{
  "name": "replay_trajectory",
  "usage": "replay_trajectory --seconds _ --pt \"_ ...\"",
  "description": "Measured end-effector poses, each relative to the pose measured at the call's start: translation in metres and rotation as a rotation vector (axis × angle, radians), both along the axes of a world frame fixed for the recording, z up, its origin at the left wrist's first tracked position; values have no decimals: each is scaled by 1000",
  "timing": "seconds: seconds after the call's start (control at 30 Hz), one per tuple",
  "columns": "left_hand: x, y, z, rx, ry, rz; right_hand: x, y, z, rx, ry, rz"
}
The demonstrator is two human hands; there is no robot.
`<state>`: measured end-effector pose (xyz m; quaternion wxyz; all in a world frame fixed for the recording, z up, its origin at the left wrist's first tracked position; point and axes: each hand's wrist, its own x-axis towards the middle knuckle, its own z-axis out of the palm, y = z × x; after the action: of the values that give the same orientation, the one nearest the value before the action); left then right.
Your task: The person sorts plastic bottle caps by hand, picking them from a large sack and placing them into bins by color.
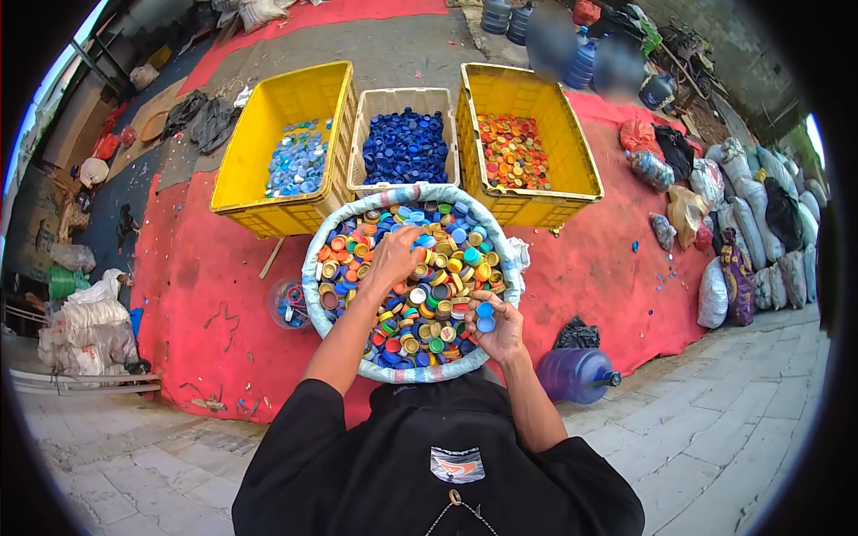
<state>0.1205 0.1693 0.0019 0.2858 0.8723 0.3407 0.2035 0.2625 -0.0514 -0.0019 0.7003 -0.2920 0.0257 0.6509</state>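
A round sack [320, 317] with a rolled rim, full of mixed bottle caps [416, 323], stands right before my body. My left hand [393, 256] reaches over the upper middle of the heap, its fingertips down at the caps beside some light blue ones; whether it pinches one is too small to tell. At the right side of the heap, my right hand [497, 325] is turned partly palm up, with blue caps [485, 317] held at its fingers and thumb.
Beyond the sack are a yellow crate [234, 170] of light blue caps, a white crate [361, 134] of dark blue caps and a yellow crate [567, 156] of orange and red caps. A large water bottle [576, 375] lies at the right. Filled sacks [755, 214] line the far right.
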Motion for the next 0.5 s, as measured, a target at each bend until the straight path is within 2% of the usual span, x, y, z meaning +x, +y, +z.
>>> replay_trajectory --seconds 0.17,0.3,0.4,0.5 --pt "20 20 4 14 191 -169 1 -17 8 21 20 -1" --pt "37 27 34 -216 564 -202 0 -23 3 41 14 -7" --pt "34 35 14 -132 432 -260 -2 -25 -2 52 12 -2" --pt "36 34 5 -169 421 -195 -3 -26 -6 48 9 -3"
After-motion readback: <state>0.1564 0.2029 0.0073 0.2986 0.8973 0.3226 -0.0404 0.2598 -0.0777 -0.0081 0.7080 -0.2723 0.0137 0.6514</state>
